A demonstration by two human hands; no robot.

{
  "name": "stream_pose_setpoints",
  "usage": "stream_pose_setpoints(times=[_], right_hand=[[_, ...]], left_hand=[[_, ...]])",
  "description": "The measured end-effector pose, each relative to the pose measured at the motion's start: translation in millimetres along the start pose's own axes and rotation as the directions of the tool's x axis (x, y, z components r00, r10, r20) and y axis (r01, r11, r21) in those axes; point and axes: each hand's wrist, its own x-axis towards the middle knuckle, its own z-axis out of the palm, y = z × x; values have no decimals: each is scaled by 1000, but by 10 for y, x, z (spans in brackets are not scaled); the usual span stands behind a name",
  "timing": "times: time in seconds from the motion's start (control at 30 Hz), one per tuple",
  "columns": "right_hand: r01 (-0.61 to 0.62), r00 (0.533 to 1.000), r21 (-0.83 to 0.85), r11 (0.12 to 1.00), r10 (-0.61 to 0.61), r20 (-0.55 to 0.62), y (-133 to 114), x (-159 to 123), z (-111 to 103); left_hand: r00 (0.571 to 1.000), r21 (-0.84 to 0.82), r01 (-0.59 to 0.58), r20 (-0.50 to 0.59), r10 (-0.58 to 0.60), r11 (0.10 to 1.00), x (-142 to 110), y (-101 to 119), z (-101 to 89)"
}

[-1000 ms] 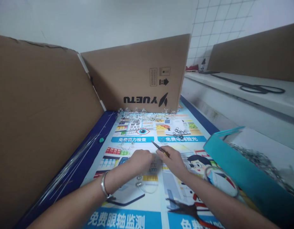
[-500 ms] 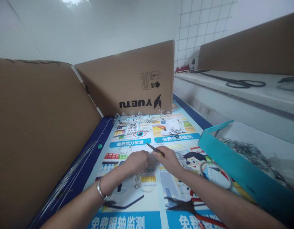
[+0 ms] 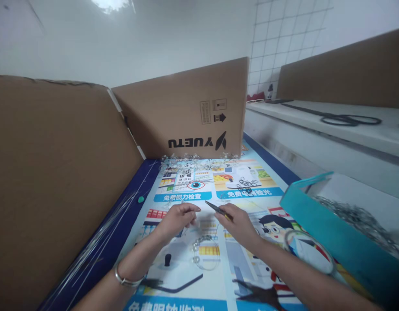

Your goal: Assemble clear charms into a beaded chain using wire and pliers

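Observation:
My right hand [image 3: 240, 224] grips a slim dark pointed tool with a little yellow on its handle, which looks like needle-nose pliers [image 3: 215, 208]. Its tip points up and left, toward my left hand [image 3: 178, 221]. That hand hovers over the printed mat with its index finger stretched and the thumb apart below; I see nothing plainly held in it. Below and between both hands is a thin wire ring with clear beads [image 3: 196, 259], seemingly on the mat. My left wrist wears a silver bangle [image 3: 121, 278].
Cardboard panels [image 3: 180, 112] stand behind and left. Clear beaded pieces [image 3: 199, 164] line the back panel. Dark small rings [image 3: 246, 185] lie nearer. At right are a tape roll [image 3: 311, 252] and a teal box [image 3: 335, 229] of metal pieces; red-handled pliers [image 3: 261, 293] lie in front. Long wires [image 3: 99, 246] lie left.
My hands have moved apart; earlier they nearly met. My left fingers have loosened from a closed shape. The tool stays in my right hand, and the whole view has shifted slightly.

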Motion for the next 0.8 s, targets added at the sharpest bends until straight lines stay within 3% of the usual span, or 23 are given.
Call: stream_pose_setpoints(times=[0.13,0.33,0.6,0.8], right_hand=[[160,986,-125,979,-165,-28,9,-20,0],[379,921,-281,882,-390,19,-8,-52,-3],[440,869,-489,753,-495,19,-81,-19,-85],[500,798,-658,563,-594,98,-138,-14,-173]], left_hand=[[997,-251,4,-74,-23,968,-87,-14,-69],[996,-418,-20,-89,-19,908,-127,-43,-61],[996,-621,47,-32,-85,782,-158,-73,-31],[996,-617,60,-17,-89,784,-176,-61,-23]])
